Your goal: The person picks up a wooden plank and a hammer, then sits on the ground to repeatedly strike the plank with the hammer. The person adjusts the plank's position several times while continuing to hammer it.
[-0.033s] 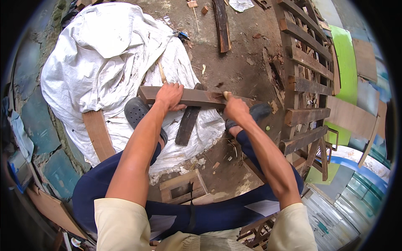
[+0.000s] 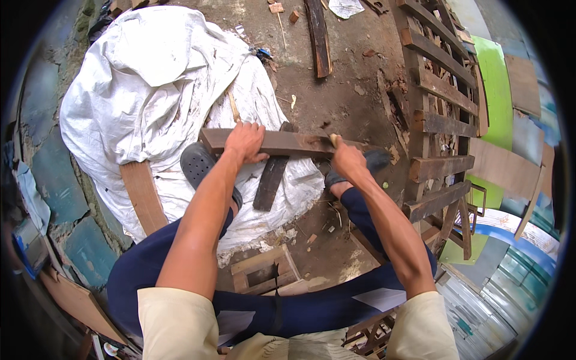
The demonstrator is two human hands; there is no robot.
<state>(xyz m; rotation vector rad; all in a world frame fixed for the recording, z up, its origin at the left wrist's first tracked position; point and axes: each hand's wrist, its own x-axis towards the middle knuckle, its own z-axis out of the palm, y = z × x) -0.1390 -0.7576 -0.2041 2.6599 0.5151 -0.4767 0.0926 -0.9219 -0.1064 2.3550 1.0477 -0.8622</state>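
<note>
Closest to my camera I see two cream sleeves (image 2: pixel 177 318) and dark blue trousers (image 2: pixel 318 312) on bent legs. Past the knees, a small wooden frame (image 2: pixel 255 259) lies on the dirt ground (image 2: pixel 354 72), just off the bottom edge of the white sheet (image 2: pixel 138 78). Next comes a black wood block (image 2: pixel 272 185), near the sheet's lower right edge. A brown board (image 2: pixel 144 195) sticks out at the sheet's lower left edge.

A brown plank (image 2: pixel 288 143) lies across the block, and its ends come close to the two dark clogs, the left clog (image 2: pixel 195 167) and the right clog (image 2: pixel 377 161). My left hand (image 2: pixel 245 144) is clamped on the plank, left of its middle, with the fingers over the far edge. My right hand (image 2: pixel 349 161) is closed around a small tool with a pale handle (image 2: pixel 333 140), near the plank's right end. I cannot tell what kind of tool it is, because the hand hides most of it.

Off to the right stands a big slatted wooden rack (image 2: pixel 448 92), with a bright green panel (image 2: pixel 495 96) behind it. Farthest away, a dark, rough plank (image 2: pixel 318 39) lies on the ground, and a white paper (image 2: pixel 345 7) is near its far end.
</note>
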